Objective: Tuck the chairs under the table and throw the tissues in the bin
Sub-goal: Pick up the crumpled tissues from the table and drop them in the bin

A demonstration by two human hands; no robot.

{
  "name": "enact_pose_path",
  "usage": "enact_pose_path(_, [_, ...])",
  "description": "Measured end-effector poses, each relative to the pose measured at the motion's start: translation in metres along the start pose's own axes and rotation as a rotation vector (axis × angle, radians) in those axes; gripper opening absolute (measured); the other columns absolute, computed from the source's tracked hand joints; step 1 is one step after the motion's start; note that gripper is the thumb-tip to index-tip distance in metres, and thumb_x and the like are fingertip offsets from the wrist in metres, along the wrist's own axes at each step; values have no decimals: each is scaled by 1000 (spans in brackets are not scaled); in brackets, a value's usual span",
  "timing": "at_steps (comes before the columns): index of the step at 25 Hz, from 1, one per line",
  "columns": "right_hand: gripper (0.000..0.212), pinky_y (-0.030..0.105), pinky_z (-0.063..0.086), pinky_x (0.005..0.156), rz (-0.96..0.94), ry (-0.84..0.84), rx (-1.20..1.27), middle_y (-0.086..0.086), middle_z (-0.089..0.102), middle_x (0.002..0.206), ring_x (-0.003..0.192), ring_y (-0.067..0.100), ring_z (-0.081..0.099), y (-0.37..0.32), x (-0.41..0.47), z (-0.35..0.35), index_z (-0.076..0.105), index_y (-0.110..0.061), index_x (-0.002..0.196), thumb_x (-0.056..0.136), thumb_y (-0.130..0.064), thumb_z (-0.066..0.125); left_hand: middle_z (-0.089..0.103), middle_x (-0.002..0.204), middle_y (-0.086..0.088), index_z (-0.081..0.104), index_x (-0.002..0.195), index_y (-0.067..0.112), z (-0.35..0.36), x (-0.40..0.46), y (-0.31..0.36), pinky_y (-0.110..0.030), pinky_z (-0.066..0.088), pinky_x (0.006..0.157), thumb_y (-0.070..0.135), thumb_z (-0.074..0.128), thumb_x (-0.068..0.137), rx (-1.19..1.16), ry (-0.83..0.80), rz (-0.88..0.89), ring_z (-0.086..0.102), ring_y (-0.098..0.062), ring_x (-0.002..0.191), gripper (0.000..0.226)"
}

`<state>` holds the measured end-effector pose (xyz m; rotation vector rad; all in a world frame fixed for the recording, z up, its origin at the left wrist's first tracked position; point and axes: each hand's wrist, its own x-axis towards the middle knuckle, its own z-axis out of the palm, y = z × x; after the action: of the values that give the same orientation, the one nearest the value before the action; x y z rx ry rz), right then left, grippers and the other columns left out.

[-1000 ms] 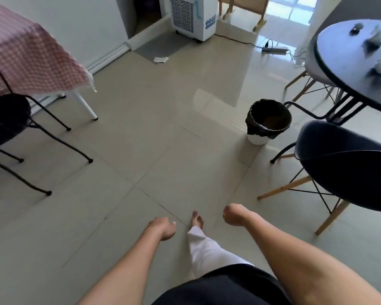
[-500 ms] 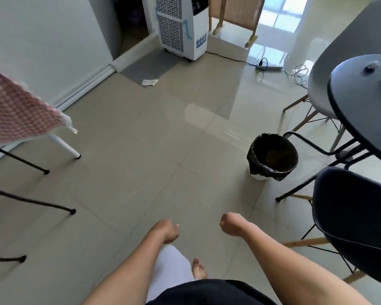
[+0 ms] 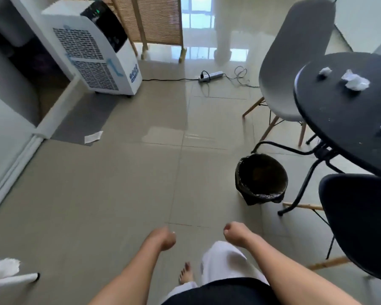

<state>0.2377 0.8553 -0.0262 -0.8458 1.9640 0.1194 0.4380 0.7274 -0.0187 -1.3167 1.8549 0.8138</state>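
A round black table stands at the right with several crumpled white tissues on its top. A grey chair stands beyond it and a black chair at its near side, both pulled out. The bin, lined with a black bag, sits on the floor left of the table's base. My left hand and my right hand hang low in front of me, both loosely curled with nothing in them, well short of the bin and chairs.
A white air cooler stands at the far left, with a power strip and cables on the floor beyond. A paper scrap lies by a grey mat. A white table leg shows at the lower left. Bare tiled floor spreads between them.
I have walked forward and turned right: the checked-cloth table and wire chair slid out of view, while the black table, bin and chairs came closer. Both hands stayed curled.
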Motion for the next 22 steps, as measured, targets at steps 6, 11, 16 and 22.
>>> enact_pose_path(6, [38, 28, 45, 98, 134, 41, 143, 13, 62, 130, 120, 27, 57, -21, 85, -88, 63, -6, 118, 91, -16, 38, 50, 143, -17, 51, 133, 3, -117, 101, 73, -32, 39, 107, 36, 35, 99, 141, -33, 132, 48, -30, 131, 50])
enact_pose_path(11, [38, 28, 43, 101, 179, 77, 279, 15, 61, 130, 122, 26, 56, -41, 151, -185, 62, -4, 119, 92, -15, 39, 50, 142, -16, 50, 133, 3, -222, 168, 142, -30, 39, 106, 35, 34, 100, 261, -25, 207, 48, -29, 131, 49])
enact_pose_path(16, [34, 27, 43, 98, 267, 181, 446, 14, 61, 127, 118, 26, 57, -46, 190, -277, 65, -7, 109, 92, -16, 38, 56, 136, -16, 54, 128, 3, -309, 233, 221, -31, 42, 102, 36, 35, 99, 503, -41, 331, 52, -30, 126, 48])
enact_pose_path(22, [36, 26, 40, 75, 490, 411, 780, 17, 61, 87, 93, 23, 55, -51, 225, -351, 35, -17, 55, 90, -11, 40, 53, 137, -21, 52, 129, -1, -403, 312, 336, -32, 41, 104, 36, 34, 100, 924, -33, 613, 50, -33, 127, 50])
